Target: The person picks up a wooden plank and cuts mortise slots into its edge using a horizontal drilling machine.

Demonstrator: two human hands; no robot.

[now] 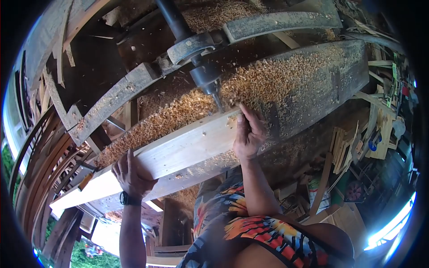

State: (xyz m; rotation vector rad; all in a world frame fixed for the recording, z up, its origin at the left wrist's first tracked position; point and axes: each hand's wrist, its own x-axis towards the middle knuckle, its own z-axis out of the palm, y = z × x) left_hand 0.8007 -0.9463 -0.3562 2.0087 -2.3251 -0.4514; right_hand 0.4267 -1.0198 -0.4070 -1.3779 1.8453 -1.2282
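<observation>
Supporting the pale wooden beam, the worktable runs diagonally across a cluttered workshop. Curled wood shavings cover much of its surface, heaped behind the beam and around the drill bit. Long timbers line the left side of the room; loose offcuts are piled at the right. A segmented fence borders the far side. The beam extends to the lower left; its right end sits just beside the bit, below the chuck. Table surface extends rightward beyond this end, partly under shavings. The left hand lies over the beam with fingers spread. The right hand grips the right end, index finger extended at the upper edge, thumb against the face; fingertip contact behind cannot be determined
</observation>
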